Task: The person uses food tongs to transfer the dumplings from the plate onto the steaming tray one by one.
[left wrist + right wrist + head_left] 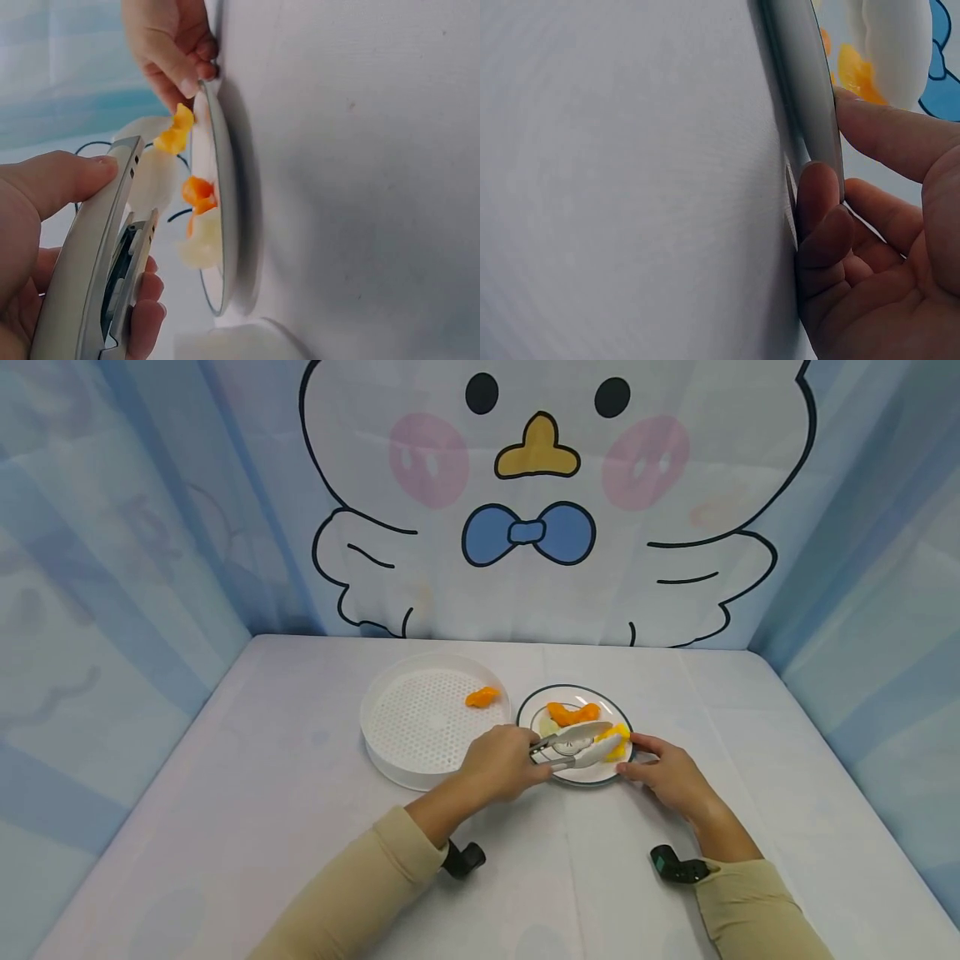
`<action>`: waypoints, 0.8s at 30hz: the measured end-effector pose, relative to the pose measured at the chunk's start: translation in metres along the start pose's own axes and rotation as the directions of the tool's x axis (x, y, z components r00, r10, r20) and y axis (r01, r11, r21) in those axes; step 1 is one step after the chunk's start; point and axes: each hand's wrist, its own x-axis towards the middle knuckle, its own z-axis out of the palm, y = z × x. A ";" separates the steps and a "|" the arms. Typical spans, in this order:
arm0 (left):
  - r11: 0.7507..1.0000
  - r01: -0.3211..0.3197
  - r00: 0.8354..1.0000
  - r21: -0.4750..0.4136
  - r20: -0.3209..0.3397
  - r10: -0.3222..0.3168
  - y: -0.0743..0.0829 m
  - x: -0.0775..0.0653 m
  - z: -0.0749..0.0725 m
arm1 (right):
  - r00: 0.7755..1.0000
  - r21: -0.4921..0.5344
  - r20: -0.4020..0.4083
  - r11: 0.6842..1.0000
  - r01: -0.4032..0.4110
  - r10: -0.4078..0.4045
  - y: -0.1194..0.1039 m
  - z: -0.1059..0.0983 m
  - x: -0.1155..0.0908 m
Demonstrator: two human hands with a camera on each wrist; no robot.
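Note:
My left hand [506, 764] grips a pair of metal tongs [86, 247] with pale, rounded tips. The tongs reach over a white plate [588, 774] with a dark rim line. At their tips is a wrinkled yellow piece [618, 741]; whether they clasp it I cannot tell. An orange piece [573, 713] and a pale piece [204, 238] lie on the plate beyond the tongs. With thumb and fingers, my right hand [671, 777] pinches the plate's right rim, which the right wrist view shows close up.
Left of the plate stands a round white tray [420, 727] with a perforated base and raised wall. A small orange piece [482, 697] lies in it near the right side. Pale cloth covers the table [247, 760], and a printed curtain [528, 602] hangs behind.

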 end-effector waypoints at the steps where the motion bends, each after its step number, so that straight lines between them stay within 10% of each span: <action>1: 1.000 0.001 1.000 -0.004 -0.004 -0.001 0.000 -0.001 -0.002 | 1.000 0.002 -0.001 1.000 0.001 -0.001 0.000 0.000 0.000; 24: 0.999 -0.019 0.995 -0.035 -0.097 0.016 -0.022 -0.013 -0.035 | 1.000 -0.011 -0.006 1.000 -0.013 0.013 0.000 0.001 0.001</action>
